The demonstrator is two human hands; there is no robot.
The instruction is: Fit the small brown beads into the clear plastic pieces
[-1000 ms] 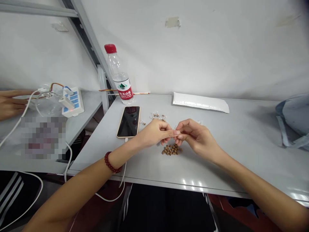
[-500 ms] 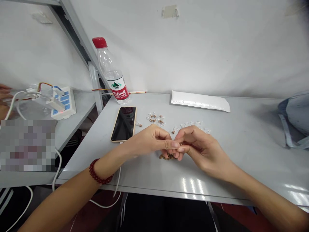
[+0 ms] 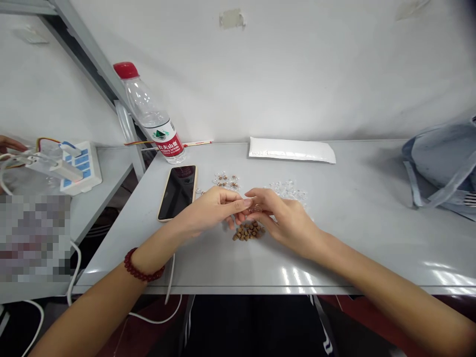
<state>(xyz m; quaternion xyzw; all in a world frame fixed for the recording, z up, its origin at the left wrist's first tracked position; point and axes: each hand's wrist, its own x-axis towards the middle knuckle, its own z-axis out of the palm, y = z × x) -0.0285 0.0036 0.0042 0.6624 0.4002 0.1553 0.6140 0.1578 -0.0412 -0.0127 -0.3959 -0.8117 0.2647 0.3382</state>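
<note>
Over the middle of the desk my left hand (image 3: 218, 207) and my right hand (image 3: 284, 216) meet at the fingertips, thumbs bent against the fingers. Both are closed in a pinch; whatever lies between the tips is tiny and mostly covered, with only a faint clear glint. Just below them is a heap of small brown corks (image 3: 248, 231). Behind my right hand lie several tiny clear glass bottles (image 3: 288, 189), partly hidden by it. Past my left hand sits a group of tiny bottles with brown corks in them (image 3: 227, 180).
A phone (image 3: 177, 192) on a white cable lies left of my hands. Behind it stands a water bottle (image 3: 163, 129). A white packet (image 3: 292, 149) rests by the wall, a blue-grey bag (image 3: 442, 168) at the right. Far left are a power strip (image 3: 80, 166) and another person's hand (image 3: 11, 145).
The view has turned slightly right, so everything appears further left. My hands are lifted off the corks, which show more fully now. The fingertips remain together.
</note>
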